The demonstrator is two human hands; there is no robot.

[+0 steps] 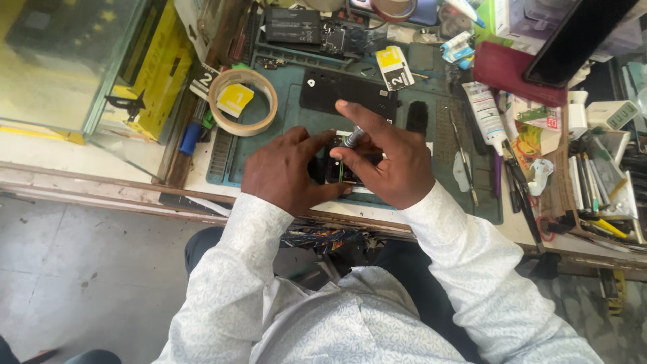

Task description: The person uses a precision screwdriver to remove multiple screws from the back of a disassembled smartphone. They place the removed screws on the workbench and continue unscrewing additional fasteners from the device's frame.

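Teal work mat point(296, 114) on desk; above it, black panel point(347, 91). Left of the mat: tan tape roll point(243, 101), yellow tag point(235, 99) inside. Right of the mat: maroon case point(509, 71), white tube point(486, 111). White faintly patterned sleeves point(472, 269).

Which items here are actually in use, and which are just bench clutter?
In use: left hand steadying the opened phone; right hand holding the screwdriver; green work mat.

Lying about: tape roll, black back panel, white tube, maroon case, tweezers.

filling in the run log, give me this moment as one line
left hand: steadies opened phone | right hand: holds screwdriver, tip on phone | surface: green mat | nearby: tape roll
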